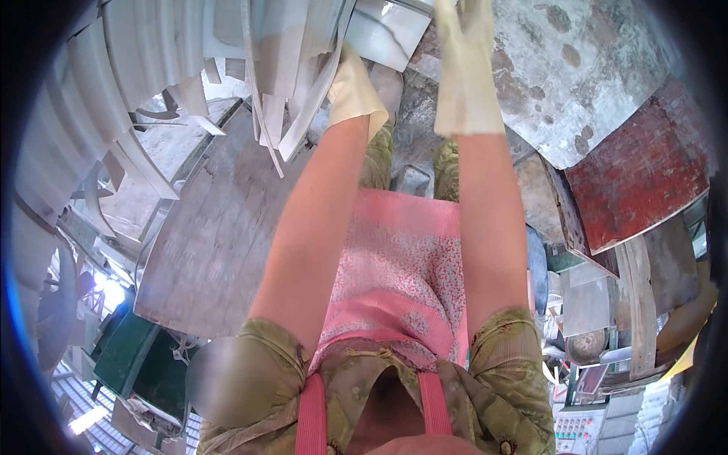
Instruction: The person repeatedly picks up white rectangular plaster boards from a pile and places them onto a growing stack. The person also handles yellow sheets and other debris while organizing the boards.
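Note:
Both my hands wear cream rubber gloves and reach far forward. Only the glove cuff and lower part of my left hand [353, 87] show; pale hanging strips [303, 98] hide its fingers. Beside it lies a glossy white slab with grey veins [387, 32]; I cannot tell whether the hand touches it. My right hand [469, 57] reaches the upper edge, where its fingers are cut off, so what they hold, if anything, does not show. Right of it spreads a large grey, stained slab-like surface [584, 68].
Long pale strips [106, 83] hang across the upper left. A grey-brown board [220, 227] lies left of my arm. On the right stand a worn red panel [641, 182] and wooden boards [641, 303]. A green box [133, 356] sits lower left, a control panel [578, 428] lower right.

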A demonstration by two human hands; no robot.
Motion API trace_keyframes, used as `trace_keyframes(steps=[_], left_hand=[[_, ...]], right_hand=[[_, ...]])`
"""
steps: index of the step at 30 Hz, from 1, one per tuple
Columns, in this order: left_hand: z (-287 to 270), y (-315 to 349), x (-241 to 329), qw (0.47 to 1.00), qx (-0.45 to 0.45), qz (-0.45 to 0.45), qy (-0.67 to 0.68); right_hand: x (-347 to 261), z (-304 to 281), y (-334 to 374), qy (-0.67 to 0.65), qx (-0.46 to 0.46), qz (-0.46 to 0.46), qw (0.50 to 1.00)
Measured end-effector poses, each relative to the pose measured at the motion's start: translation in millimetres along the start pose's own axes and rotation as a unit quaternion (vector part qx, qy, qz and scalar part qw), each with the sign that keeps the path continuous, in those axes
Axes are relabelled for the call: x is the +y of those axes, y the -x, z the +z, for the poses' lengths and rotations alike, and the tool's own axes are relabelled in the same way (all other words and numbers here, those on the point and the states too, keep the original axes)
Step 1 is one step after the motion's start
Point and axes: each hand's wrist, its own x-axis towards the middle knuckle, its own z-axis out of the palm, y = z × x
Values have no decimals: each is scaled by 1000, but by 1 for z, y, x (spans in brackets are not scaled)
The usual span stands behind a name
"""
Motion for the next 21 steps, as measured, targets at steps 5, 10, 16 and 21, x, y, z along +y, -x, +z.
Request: trace_keyframes(steps=[5, 10, 16, 21], left_hand=[[4, -18, 4, 993, 18, -92, -65], [7, -24, 4, 987, -43, -152, -8], [-5, -35, -16, 990, -67, -126, 23], [-13, -39, -42, 996, -52, -67, -7]], right_hand=[[25, 8, 47, -147, 8, 223, 964], [29, 27, 50, -60, -52, 190, 979], [42, 25, 38, -40, -49, 89, 994], [70, 20, 30, -259, -54, 74, 961]])
